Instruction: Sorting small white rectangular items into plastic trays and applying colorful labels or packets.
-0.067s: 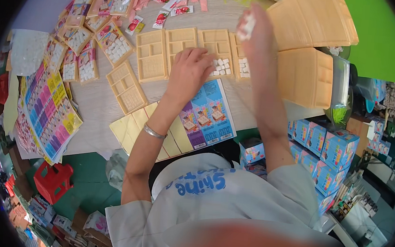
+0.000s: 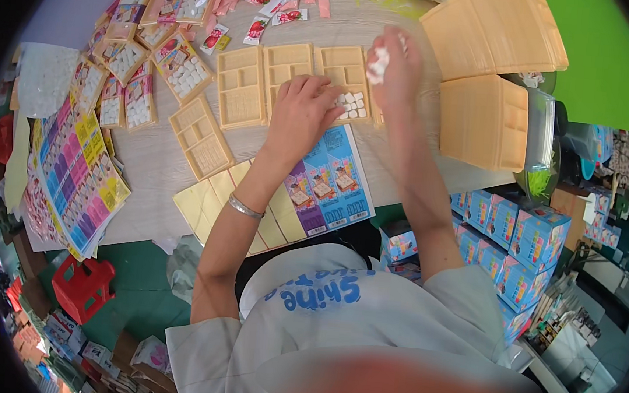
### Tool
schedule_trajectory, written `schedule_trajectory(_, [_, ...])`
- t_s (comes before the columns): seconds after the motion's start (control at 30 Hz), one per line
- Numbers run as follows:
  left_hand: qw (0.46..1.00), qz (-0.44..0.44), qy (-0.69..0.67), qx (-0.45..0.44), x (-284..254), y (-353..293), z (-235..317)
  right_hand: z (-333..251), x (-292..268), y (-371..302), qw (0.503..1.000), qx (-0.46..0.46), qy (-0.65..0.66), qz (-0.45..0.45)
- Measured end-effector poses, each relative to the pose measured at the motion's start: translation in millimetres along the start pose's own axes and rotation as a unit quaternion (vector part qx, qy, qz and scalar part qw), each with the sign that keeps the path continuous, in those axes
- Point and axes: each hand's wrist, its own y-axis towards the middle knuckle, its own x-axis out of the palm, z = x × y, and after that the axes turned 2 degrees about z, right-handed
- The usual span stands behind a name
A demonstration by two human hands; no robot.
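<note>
My right hand (image 2: 400,74) is raised over the far right of the tray row, closed around a cluster of small white blocks (image 2: 377,65). It hides most of the rightmost tray beneath. My left hand (image 2: 302,114) lies across the near part of the middle trays, fingers apart and bent, its tips beside the white blocks (image 2: 351,105) in one tray's near compartment. That cream plastic tray (image 2: 343,62) has bare far compartments. To its left stand another divided tray (image 2: 288,58) and a further one (image 2: 241,80), both without blocks.
One more tray (image 2: 201,137) lies tilted at left. Printed card sheets (image 2: 330,179) sit at the near edge. Packed trays (image 2: 184,72) pile up on the left, strawberry sachets (image 2: 256,29) at the back. Stacked trays (image 2: 479,121) stand right; blue boxes (image 2: 537,236) are below.
My right hand has moved left and slightly nearer, with the white blocks in it, and now covers more of the rightmost tray. My left hand has stayed in place.
</note>
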Motion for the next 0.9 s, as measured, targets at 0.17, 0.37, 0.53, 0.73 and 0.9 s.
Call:
schedule_trajectory(0.17, [1.000, 0.009, 0.022, -0.006, 0, -4, 3, 31, -7, -25, 0.977, -0.154, -0.147, -0.006])
schedule_trajectory(0.37, [0.993, 0.027, -0.072, -0.084, 1, -1, 18, 35, -13, -30, 0.980, -0.173, -0.092, -0.026])
schedule_trajectory(0.53, [0.999, 0.011, 0.012, -0.050, 7, -1, 17, 39, -18, -28, 0.983, -0.157, -0.094, -0.027])
schedule_trajectory(0.73, [0.992, 0.051, -0.082, -0.086, 8, 3, 24, 44, -18, -30, 0.961, -0.211, -0.180, -0.021])
schedule_trajectory(0.9, [0.993, 0.059, -0.071, -0.075, 19, 4, 21, 42, -15, -32, 0.968, -0.190, -0.163, -0.010])
